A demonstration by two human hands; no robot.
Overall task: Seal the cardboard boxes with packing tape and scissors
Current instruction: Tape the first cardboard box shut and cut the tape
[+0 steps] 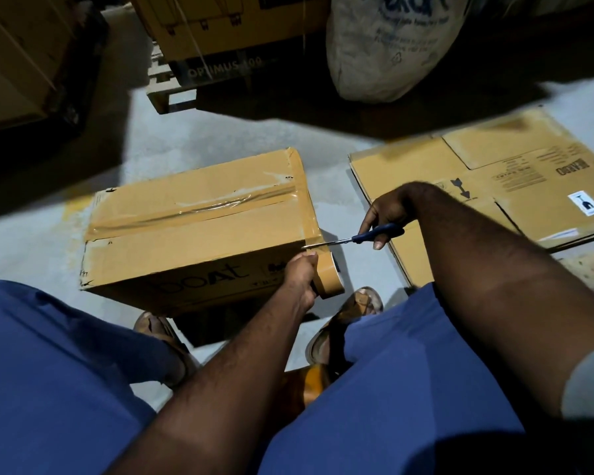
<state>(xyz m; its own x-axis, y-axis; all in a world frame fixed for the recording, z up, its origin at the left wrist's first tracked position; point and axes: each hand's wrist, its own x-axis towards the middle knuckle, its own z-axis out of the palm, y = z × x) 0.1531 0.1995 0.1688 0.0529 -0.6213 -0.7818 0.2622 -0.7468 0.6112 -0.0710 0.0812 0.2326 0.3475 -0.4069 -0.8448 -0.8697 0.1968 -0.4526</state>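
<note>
Brown taped-up cardboard box (199, 231) sits on the grey concrete floor (237, 138), with bare floor behind it and flattened cardboard sheets (477, 186) near its right edge. Left hand (300, 275) grips the tan packing tape roll (326, 279) at the near right corner. Right hand (388, 214) grips the blue-handled scissors (374, 234) (blades on the tape strip at that edge).

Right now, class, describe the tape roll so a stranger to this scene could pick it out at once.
Start at the taped cardboard box on the floor before the person's knees. At its near right corner, the left hand holds a brown tape roll. Unlike the blue-handled scissors just above it, it is a ring.
</note>
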